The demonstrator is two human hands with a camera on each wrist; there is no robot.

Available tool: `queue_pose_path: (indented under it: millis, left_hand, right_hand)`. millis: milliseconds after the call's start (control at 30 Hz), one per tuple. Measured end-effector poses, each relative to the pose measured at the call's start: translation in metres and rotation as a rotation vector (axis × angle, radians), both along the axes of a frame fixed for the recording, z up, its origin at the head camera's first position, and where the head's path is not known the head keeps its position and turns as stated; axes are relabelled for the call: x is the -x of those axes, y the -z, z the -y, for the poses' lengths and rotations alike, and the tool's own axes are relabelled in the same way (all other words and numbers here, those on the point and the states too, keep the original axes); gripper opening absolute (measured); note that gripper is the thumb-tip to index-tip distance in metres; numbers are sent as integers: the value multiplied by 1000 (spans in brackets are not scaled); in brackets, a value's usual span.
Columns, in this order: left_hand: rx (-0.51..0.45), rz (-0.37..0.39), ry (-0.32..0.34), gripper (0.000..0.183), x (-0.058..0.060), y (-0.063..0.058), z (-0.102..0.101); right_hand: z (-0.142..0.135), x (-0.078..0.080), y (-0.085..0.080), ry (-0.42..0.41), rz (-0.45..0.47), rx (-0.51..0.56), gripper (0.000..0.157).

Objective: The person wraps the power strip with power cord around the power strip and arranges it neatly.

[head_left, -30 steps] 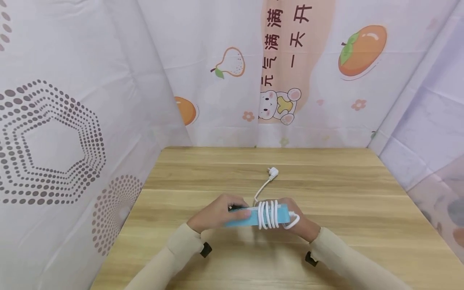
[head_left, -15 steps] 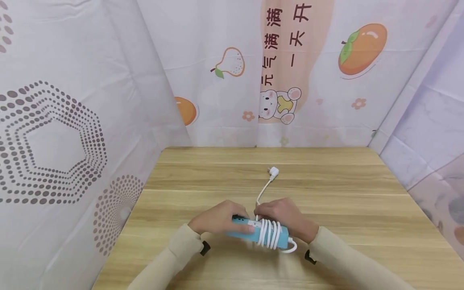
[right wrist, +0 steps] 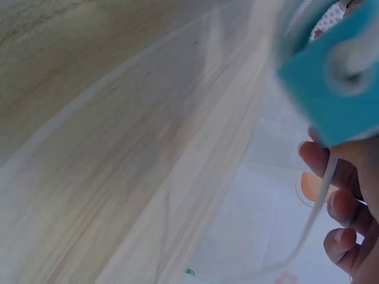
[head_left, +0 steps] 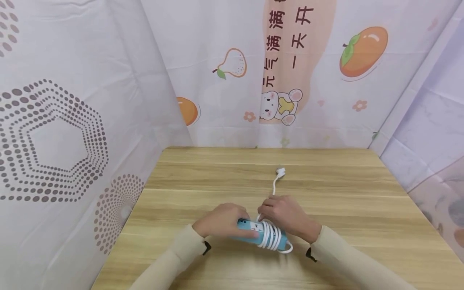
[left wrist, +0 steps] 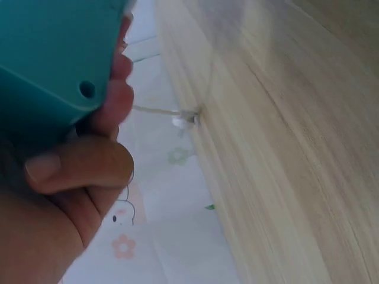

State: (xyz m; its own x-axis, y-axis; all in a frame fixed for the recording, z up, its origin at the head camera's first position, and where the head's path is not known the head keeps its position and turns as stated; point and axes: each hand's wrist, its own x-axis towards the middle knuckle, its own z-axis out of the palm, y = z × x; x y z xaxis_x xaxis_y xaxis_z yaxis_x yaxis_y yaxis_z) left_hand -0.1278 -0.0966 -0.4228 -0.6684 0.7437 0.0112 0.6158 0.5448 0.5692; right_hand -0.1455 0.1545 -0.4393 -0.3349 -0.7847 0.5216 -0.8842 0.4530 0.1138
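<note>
My left hand grips the left end of a light blue power strip, thumb along its near side. White cord is wound several times round the strip's right half. Just behind those loops, my right hand pinches the cord's free length, which runs away to a white plug. The left wrist view shows the strip's plain end with a small round hole. In the right wrist view, the blurred cord-entry end is above my fingers, and the free cord trails downward.
Everything is above a wood-grain table. A white printed curtain hangs along its back edge, with another dotted curtain on the left and a pale one on the right.
The strip has come lower in the head view and tilted, its right end toward me. My right hand has moved from behind the strip to the free cord. The plug has shifted slightly right.
</note>
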Motion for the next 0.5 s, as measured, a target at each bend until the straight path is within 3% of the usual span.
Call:
queue_pose_path:
  millis: [200, 500]
  left_hand:
    - [81, -102, -81, 46, -4, 4, -10]
    - [160, -252, -225, 52, -9, 3, -21]
  right_hand:
    - [0, -1, 0, 15, -68, 2, 13]
    - [2, 0, -3, 59, -86, 26, 13]
